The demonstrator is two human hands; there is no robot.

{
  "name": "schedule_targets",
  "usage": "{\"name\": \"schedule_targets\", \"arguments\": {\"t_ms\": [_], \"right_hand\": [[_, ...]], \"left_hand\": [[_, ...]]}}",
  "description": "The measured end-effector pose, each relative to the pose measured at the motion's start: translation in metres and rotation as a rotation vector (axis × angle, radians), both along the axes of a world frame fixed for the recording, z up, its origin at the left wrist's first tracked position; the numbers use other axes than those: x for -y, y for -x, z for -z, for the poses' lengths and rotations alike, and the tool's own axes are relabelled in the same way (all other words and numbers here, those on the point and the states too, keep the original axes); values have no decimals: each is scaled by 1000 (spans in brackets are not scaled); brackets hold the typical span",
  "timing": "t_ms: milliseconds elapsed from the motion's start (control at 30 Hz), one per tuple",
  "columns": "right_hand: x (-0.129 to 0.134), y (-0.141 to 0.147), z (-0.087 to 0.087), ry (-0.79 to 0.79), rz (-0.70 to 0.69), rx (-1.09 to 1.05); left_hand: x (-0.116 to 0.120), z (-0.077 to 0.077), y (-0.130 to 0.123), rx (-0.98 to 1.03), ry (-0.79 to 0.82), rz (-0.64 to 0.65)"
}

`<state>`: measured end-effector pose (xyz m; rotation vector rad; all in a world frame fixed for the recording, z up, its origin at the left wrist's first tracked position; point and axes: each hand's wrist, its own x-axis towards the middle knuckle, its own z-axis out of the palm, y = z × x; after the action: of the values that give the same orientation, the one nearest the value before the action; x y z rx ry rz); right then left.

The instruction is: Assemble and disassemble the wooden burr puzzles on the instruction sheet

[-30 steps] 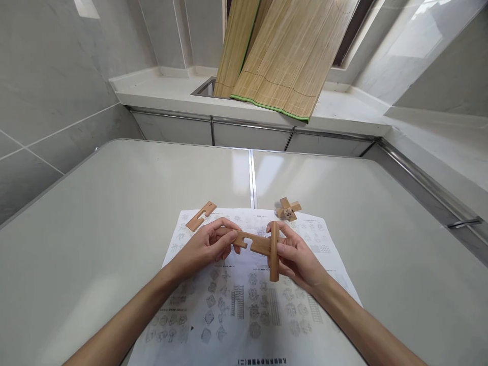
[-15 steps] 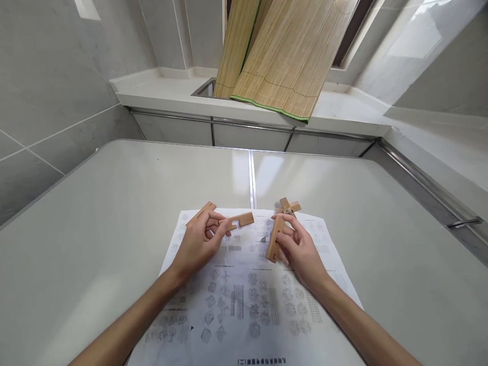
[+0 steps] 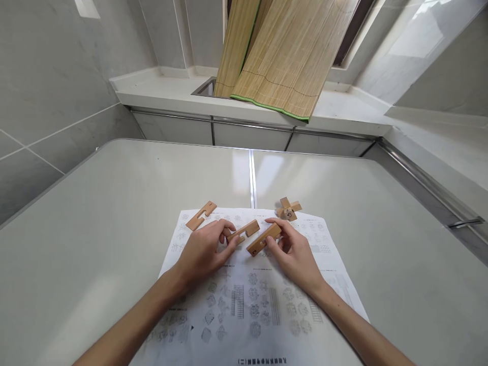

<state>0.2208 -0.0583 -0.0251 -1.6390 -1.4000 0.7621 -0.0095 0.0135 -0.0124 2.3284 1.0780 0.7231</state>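
Between thumb and fingers, my left hand [image 3: 208, 249] grips a notched wooden puzzle piece [image 3: 251, 227], its free end pointing right. My right hand [image 3: 295, 251] pinches a second wooden puzzle piece [image 3: 257, 246], marked with a number at its lower left end and slanting up to the right. The two held pieces are close together over the printed sheet [image 3: 263, 330]; whether they touch, I cannot tell. Beyond my left hand, a third notched piece [image 3: 196, 221] lies on the sheet's far left corner. An assembled cross-shaped wooden puzzle [image 3: 288, 209] sits past my right hand.
The sheet, covered in small diagrams, lies on a pale table [image 3: 95, 229] with a metal seam [image 3: 251, 178] down its middle. Behind it runs a white ledge [image 3: 171, 101] with a bamboo mat [image 3: 282, 66] hanging over it. A metal rail [image 3: 427, 183] is at the right.
My hands have come closer together. The right piece has turned from near upright to a slant and moved left; the left piece has moved slightly right and down, uncovering the piece behind.
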Motion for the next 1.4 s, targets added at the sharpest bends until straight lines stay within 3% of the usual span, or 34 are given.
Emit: {"name": "schedule_targets", "arguments": {"t_ms": [233, 600, 833, 933, 1100, 1400], "right_hand": [[0, 2, 7, -142, -90, 172], [2, 6, 9, -176, -58, 220], [2, 6, 5, -266, -205, 114], [2, 8, 3, -289, -294, 53], [5, 10, 1, -279, -336, 26], [5, 8, 5, -290, -328, 54]], "left_hand": [[1, 3, 0, -26, -95, 71], [2, 3, -1, -8, -205, 118], [3, -1, 0, -55, -209, 348], [3, -1, -1, -88, -224, 389], [1, 4, -1, -138, -244, 300], [-10, 8, 8, -201, -316, 9]]}}
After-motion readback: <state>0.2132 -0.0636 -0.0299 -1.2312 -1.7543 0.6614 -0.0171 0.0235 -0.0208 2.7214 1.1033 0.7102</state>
